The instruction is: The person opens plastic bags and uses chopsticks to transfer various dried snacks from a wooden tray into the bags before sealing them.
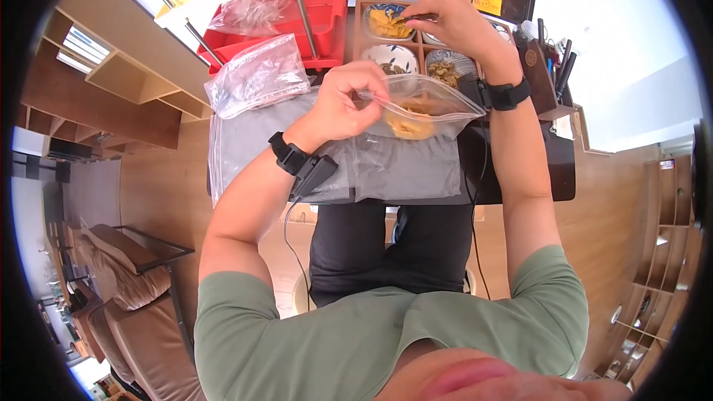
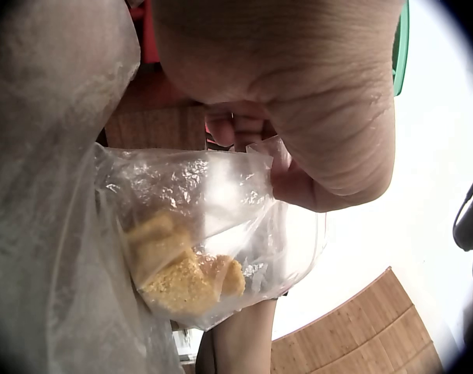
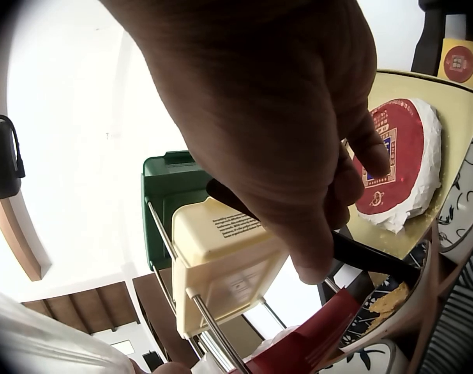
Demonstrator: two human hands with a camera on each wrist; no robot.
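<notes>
My left hand (image 1: pixel 345 104) pinches the top edge of a clear zip bag (image 2: pixel 182 183), whose mouth gapes open toward the right. Yellow, crumb-coated food chunks (image 2: pixel 182 284) lie in the bottom of the bag. At the far side of the table, my right hand (image 1: pixel 453 22) grips a slender black utensil (image 3: pixel 369 255). Its tip reaches into a patterned bowl (image 1: pixel 405 10) that holds yellow food pieces (image 1: pixel 388 24). This bowl sits in the back left compartment of a divided wooden tray (image 1: pixel 421 48).
Another tray bowl holds brown food (image 1: pixel 444 73). Red bins (image 1: pixel 327 18) and a cream bin (image 3: pixel 229 249) on a rack stand left of the tray. Flat plastic bags (image 1: pixel 290 156) cover the table's front. A round red-and-white package (image 3: pixel 400 156) lies behind; a pen holder (image 1: pixel 542 74) stands right.
</notes>
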